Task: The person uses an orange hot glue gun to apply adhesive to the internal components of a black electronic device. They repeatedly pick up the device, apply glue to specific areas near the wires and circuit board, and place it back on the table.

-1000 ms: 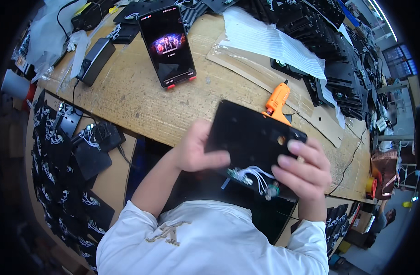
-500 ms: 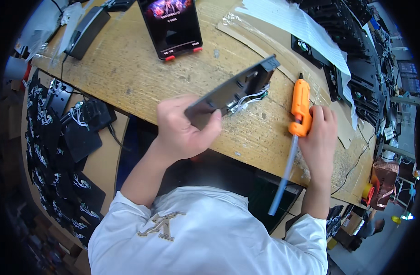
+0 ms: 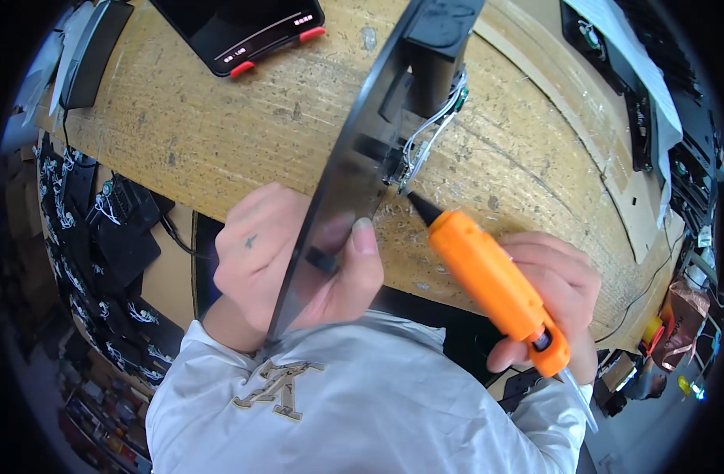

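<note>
My left hand point(image 3: 287, 257) is closed on a black plastic panel point(image 3: 342, 186), thumb on its inner face, and holds it up on edge. Inside the panel are a black box-like part, white wires point(image 3: 429, 130) and a small circuit board point(image 3: 401, 170). In my right hand point(image 3: 555, 284) is an orange glue gun point(image 3: 488, 276), fingers wrapped round its body. Its black nozzle points at the circuit board and is very close to it; whether they touch I cannot tell. A clear glue stick point(image 3: 579, 399) sticks out of the gun's rear end.
A phone point(image 3: 243, 35) on a red-footed stand is at the far left of the wooden table point(image 3: 220, 126). Beside it lies a long black device point(image 3: 97, 55). Several black panels with wires point(image 3: 101, 316) fill the left side. More black parts lie on cardboard point(image 3: 607, 189) at the right.
My right hand has lifted the glue gun off the table and brought its nozzle to the panel's circuit board. The panel has come closer to me and stands steeper.
</note>
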The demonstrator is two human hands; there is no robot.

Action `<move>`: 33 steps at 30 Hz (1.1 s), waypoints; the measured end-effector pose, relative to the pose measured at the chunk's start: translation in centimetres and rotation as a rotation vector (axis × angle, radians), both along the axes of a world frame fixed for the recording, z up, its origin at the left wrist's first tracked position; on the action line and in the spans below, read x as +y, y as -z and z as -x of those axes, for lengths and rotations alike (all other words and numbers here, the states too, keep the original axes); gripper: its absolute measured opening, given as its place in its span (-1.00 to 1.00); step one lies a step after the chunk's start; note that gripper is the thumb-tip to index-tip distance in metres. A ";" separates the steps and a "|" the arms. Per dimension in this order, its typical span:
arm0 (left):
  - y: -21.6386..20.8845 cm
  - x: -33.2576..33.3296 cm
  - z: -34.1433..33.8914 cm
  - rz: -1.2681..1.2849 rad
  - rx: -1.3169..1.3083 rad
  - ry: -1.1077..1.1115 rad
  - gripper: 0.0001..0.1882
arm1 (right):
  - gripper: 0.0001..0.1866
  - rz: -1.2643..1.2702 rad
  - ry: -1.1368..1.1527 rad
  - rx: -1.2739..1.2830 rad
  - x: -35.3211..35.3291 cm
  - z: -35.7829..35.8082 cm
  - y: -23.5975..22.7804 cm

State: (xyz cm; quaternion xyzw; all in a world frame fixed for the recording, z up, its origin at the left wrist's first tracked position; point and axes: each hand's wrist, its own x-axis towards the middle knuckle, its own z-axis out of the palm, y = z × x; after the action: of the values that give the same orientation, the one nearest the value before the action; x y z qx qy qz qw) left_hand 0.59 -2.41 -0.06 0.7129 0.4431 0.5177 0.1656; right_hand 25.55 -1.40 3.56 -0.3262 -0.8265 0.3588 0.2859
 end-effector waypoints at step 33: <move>-1.1 0.3 0.3 0.173 0.017 0.043 -0.89 | -0.31 0.172 0.050 0.098 -0.1 -1.4 1.4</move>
State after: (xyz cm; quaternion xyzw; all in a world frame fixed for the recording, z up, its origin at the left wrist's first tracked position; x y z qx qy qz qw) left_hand 0.30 -2.13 1.08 0.7096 0.4723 0.4678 0.2337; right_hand 26.94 -1.47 2.16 -0.3522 -0.7692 0.4366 0.3060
